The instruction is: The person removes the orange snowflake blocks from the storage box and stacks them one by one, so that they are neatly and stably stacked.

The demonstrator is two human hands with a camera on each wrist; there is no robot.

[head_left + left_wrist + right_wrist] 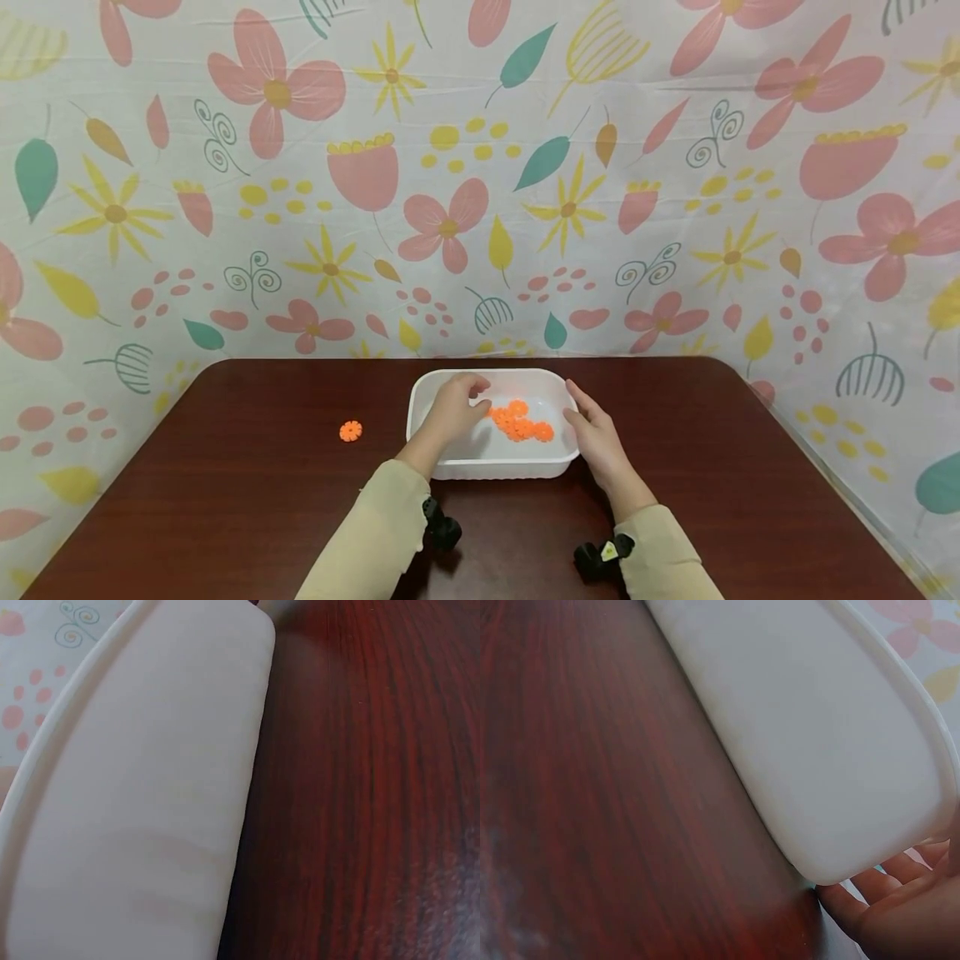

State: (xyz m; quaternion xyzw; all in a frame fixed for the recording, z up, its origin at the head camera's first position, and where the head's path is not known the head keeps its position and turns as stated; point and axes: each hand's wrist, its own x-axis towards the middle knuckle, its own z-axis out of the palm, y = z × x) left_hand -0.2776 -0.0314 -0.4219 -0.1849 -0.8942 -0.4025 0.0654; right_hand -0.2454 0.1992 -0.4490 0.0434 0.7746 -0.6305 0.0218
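A white plastic tray (495,467) stands on the table and holds several orange notched flower-shaped discs (519,425) in its middle and right part. My left hand (452,410) reaches over the tray's left side, thumb and fingers bent and apart, just left of the discs. I see nothing between those fingers. At the right side, my right hand (597,433) holds the tray, thumb over the rim and fingers along the outside wall. In the right wrist view the fingers (877,889) lie against the tray's outer corner. The left wrist view hides the left hand behind the tray wall (150,765).
One more orange disc (350,431) lies on the dark red-brown table (247,500), left of the tray. Behind the table's far edge hangs a flower-patterned cloth (450,167). Both wrists wear black cameras.
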